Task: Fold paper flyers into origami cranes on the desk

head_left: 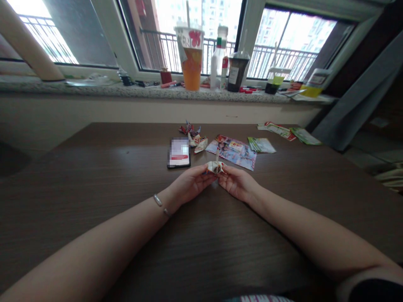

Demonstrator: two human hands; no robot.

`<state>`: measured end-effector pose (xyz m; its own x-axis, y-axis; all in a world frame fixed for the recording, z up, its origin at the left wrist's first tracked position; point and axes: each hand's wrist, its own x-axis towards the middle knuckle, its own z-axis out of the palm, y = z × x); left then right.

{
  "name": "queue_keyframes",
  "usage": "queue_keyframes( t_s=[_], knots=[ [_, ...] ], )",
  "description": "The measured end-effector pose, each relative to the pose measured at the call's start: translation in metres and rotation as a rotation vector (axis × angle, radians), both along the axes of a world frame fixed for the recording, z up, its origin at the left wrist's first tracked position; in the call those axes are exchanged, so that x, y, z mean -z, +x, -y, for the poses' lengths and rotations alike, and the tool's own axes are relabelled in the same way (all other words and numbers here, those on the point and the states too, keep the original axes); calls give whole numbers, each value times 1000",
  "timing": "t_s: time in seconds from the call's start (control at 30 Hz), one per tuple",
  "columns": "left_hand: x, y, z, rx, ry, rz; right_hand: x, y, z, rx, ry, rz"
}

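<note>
A small folded paper figure [215, 166], white with printed colour, is pinched between both my hands just above the dark wooden table [94, 188]. My left hand [191, 184] grips its left side with closed fingertips; a thin bracelet sits on that wrist. From the other side my right hand [236, 182] holds the figure's right edge, fingers closed on it. Both forearms rest on the table.
A phone [179, 153] lies just beyond my left hand. Behind it sit two finished paper figures [193, 136]. Printed leaflets [234, 151] and paper stacks [261, 144] lie to the right. On the windowsill stand a big orange drink cup [190, 58], bottles and other cups.
</note>
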<state>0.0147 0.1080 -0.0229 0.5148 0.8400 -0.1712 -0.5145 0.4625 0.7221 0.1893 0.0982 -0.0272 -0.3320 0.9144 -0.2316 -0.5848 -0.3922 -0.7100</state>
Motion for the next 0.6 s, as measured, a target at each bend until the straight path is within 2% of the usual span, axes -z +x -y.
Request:
queue_keyframes(
  t_s=[0.27, 0.6],
  knots=[
    [-1, -1, 2, -4, 16, -28, -3, -1, -1, -11, -84, 9],
    [4, -10, -3, 5, -55, -41, -12, -1, 0, -25, -207, 31]
  ],
)
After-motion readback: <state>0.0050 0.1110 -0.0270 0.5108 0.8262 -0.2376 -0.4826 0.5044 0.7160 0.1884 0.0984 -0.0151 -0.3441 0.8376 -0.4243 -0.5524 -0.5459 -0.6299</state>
